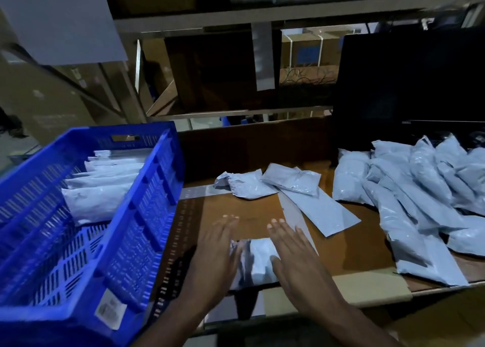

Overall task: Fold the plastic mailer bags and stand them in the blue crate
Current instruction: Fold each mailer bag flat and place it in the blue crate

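2 flat hands [214, 252] [296, 257] press mailer bag [258, 261].

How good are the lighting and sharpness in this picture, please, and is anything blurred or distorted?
Head view: dim light, with shelves and monitor nearly black; both hands, left and right, are motion-blurred over the bag; the crate bows from wide-angle distortion; soft sheen on the piled bags; the crate's label is unreadable.
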Motion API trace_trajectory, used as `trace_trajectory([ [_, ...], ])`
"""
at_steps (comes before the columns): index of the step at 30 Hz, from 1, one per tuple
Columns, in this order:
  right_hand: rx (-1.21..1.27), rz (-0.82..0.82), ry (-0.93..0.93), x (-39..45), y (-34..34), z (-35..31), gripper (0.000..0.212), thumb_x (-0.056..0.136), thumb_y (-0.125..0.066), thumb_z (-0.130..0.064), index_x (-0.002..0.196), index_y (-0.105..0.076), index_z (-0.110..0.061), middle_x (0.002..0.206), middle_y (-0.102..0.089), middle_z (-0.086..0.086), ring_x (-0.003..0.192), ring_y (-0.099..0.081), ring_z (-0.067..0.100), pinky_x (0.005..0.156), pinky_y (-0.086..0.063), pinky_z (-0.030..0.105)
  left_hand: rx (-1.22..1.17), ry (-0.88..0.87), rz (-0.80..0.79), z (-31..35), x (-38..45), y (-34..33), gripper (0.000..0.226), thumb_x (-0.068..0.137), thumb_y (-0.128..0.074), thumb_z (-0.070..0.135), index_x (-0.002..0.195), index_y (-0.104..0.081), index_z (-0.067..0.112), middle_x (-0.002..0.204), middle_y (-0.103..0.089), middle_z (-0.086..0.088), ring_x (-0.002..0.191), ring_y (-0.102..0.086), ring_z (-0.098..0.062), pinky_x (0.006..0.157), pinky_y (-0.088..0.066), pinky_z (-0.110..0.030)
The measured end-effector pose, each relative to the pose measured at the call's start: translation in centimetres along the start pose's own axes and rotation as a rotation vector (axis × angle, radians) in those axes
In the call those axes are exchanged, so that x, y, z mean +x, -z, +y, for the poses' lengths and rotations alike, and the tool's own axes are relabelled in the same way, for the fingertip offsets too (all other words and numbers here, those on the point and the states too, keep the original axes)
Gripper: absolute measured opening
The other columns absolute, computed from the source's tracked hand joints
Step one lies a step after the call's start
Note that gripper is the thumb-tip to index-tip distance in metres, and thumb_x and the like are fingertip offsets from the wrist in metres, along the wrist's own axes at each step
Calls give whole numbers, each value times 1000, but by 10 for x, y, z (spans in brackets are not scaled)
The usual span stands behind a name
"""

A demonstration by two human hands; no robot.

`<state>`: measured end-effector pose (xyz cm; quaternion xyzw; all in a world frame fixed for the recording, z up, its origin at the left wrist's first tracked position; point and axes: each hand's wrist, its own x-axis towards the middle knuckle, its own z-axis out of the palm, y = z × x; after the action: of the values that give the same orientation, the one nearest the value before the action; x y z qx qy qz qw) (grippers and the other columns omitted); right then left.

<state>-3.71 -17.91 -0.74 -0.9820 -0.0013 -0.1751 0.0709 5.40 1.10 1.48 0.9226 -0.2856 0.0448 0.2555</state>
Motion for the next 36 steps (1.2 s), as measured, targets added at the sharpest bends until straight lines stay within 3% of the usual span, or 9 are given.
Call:
trace_trajectory([
  [5,-92,-169,-12,-10,-30,8,64,107,-8,-46,148,-47,-16,154,-45,7,143,-39,23,111,-22,48,220,-191,-297,-3,-11,-32,74,98,1,61,162,-1,24,161,14,15,153,11,-2,124,10,-27],
  [9,-88,-199,-65,-11,-37,7,60,106,-15,-48,151,-43,-19,157,-40,3,145,-38,22,112,-20,49,148,-163,-241,-17,-15,-51,85,93,13,69,162,-8,24,169,0,11,153,9,1,125,4,-31],
  [12,-60,-208,-89,0,-41,11,58,107,-15,-48,156,-31,-21,162,-30,1,150,-25,19,114,-16,47,177,-133,-236,-21,-2,-53,76,98,2,64,163,-8,26,169,-1,12,154,3,-2,126,4,-31],
  [19,-71,-234,-75,-7,-47,11,59,107,-15,-50,154,-36,-21,160,-34,0,148,-32,19,113,-18,49,218,-159,-271,-21,-9,-57,74,101,1,58,163,-14,20,170,-9,5,155,-1,-7,126,-3,-39],
  [24,0,-249,-50,1,-41,17,60,107,-16,-52,160,-11,-26,164,1,-10,154,-2,11,120,1,44,190,-175,-255,-19,-2,-47,75,98,0,66,162,1,27,164,18,15,153,15,-2,126,7,-34],
  [26,-28,-183,-56,-6,-35,13,61,106,-18,-55,159,-20,-26,165,-13,-6,153,-12,14,118,-6,46,112,-176,-213,-18,-14,-41,69,100,-11,65,160,4,34,163,20,20,150,20,2,125,10,-31],
  [29,-51,-170,-44,-18,-36,3,58,106,-17,-53,150,-40,-24,157,-41,0,145,-38,20,114,-19,48,116,-196,-154,-25,-30,-44,61,103,-31,53,159,-23,30,166,-12,16,154,-7,-2,124,4,-26],
  [32,-32,-204,-37,-18,-46,1,60,106,-9,-48,148,-44,-22,153,-46,2,141,-44,21,115,-19,46,235,-206,-184,-34,-24,-53,59,103,-33,45,157,-35,22,164,-31,6,153,-16,-6,123,-3,-28],
  [36,-45,-115,-89,14,-48,9,58,105,-15,-30,139,-57,-9,146,-53,13,134,-52,30,113,-17,41,278,-211,-184,-22,9,-48,70,99,-9,46,162,-11,15,170,-8,-1,154,6,-8,126,6,-34],
])
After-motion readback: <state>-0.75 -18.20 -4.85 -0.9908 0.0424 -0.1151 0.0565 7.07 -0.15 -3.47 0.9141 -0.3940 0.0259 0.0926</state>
